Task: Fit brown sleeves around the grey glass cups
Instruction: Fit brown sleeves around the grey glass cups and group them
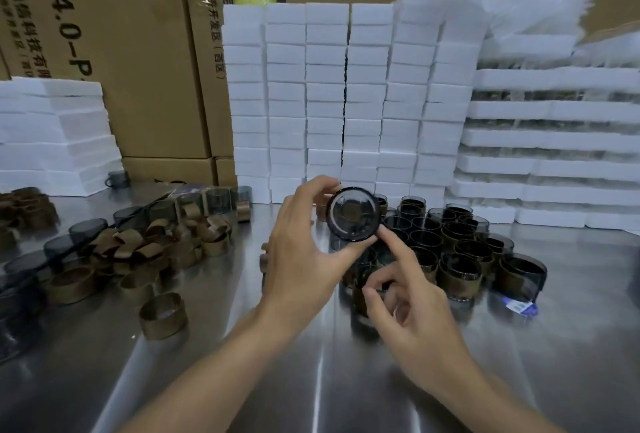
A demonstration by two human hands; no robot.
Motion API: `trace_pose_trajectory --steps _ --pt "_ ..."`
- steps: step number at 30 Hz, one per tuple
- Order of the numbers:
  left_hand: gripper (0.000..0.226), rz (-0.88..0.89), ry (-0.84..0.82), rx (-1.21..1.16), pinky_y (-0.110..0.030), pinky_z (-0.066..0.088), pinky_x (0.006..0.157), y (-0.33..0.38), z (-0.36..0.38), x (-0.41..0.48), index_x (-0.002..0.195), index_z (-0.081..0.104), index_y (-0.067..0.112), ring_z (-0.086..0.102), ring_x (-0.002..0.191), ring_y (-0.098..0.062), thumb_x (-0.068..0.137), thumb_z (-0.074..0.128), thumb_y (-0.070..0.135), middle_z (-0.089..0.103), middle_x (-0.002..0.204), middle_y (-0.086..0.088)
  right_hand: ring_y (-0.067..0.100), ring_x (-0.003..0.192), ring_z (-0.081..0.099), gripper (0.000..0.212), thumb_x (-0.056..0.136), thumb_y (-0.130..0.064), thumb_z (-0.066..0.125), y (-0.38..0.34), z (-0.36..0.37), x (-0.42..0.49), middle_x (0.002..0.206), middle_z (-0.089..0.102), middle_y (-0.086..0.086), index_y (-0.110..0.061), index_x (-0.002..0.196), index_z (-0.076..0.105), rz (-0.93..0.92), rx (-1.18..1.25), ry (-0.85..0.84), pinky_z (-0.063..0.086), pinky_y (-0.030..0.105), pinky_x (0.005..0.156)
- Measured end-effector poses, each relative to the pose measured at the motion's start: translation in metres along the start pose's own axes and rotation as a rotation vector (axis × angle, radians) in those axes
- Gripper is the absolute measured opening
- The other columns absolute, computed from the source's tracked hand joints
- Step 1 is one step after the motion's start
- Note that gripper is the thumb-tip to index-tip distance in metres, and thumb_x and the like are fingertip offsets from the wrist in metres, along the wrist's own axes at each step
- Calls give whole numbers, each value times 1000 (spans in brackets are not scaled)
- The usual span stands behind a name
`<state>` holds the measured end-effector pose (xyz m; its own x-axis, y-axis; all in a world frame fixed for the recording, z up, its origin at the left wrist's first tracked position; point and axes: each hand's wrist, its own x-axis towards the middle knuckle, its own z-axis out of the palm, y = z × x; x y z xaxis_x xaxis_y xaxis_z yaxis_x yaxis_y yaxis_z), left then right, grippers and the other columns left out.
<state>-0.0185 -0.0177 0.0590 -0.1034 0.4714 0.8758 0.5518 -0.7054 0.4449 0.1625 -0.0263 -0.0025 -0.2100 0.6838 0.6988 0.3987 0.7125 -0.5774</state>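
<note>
Gripping grey cup (352,214) by its rim, left hand (304,259) hovers above steel table (311,384); right hand (415,301), loosely curled, fingertip (384,233) touching rim.

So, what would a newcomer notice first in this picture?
The left hand holding a grey glass cup at the centre, its round end turned to the camera, with the right hand touching its rim with a forefinger. Behind it rises a wall of white foam blocks. On the metal table, loose brown sleeves lie on the left and sleeved cups stand crowded on the right.
</note>
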Motion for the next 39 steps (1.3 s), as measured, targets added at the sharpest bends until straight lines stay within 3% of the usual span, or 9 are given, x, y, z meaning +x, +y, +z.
trace_pose_trajectory --steps 10,12,15,17,25,28,31,34,39 --pt "64 25 58 -114 -20 52 94 26 5 -4 132 63 26 64 125 -12 79 99 19 65 128 15 12 60 68 86 96 -39 59 -8 -7 -1 106 76 -20 -57 168 15 -26 33 15 46 10 59" --pt "60 -280 -11 -402 -22 57 96 27 6 -1 134 67 27 67 127 -10 82 96 28 74 128 13 12 60 68 86 96 -39 59 -11 -9 -1 107 76 -18 -57 168 15 -30 30 12 47 12 58" --pt "66 -1049 -249 -1185 -27 48 96 30 4 9 132 75 12 76 110 -17 82 85 55 79 126 0 10 58 66 87 96 -35 60 -16 -9 -1 104 75 -18 -54 169 17 -74 -11 -23 47 11 58" --pt "76 -1255 -294 -1357 -29 44 98 28 3 10 126 79 4 74 91 -17 80 80 65 80 121 -6 6 58 65 87 95 -33 60 -19 -9 -2 96 73 -19 -51 169 20 -111 -72 -56 47 11 58" --pt "83 -1291 -287 -1413 -34 41 104 22 8 5 133 75 2 70 87 -18 86 73 70 81 109 -7 2 57 63 82 95 -34 59 -25 -14 -2 84 68 -21 -50 169 25 -162 -182 -73 52 18 56" --pt "78 -1258 -289 -1370 -37 42 118 22 8 5 132 75 1 71 97 -22 85 79 64 78 117 -9 1 57 64 83 96 -33 57 -30 -17 0 87 68 -23 -50 169 22 -163 -203 -57 50 16 56" --pt "80 -1247 -285 -1308 -41 40 126 20 10 1 137 71 1 70 112 -23 81 83 57 75 127 -13 0 53 62 88 95 -38 57 -39 -18 1 80 68 -25 -54 169 12 -177 -345 -40 57 28 52" --pt "76 -1238 -310 -1265 -37 50 115 22 14 -2 130 77 3 75 110 -22 81 83 60 77 127 -13 4 51 64 94 96 -41 59 -41 -20 1 71 70 -25 -60 167 -1 -15 -341 -50 59 37 54" --pt "71 -1234 -379 -1235 -33 57 89 24 17 -6 122 84 12 77 99 -16 83 76 71 79 127 -5 7 54 59 89 90 -48 56 -57 -17 4 55 49 -22 -58 168 13 -111 -540 -57 47 23 42"
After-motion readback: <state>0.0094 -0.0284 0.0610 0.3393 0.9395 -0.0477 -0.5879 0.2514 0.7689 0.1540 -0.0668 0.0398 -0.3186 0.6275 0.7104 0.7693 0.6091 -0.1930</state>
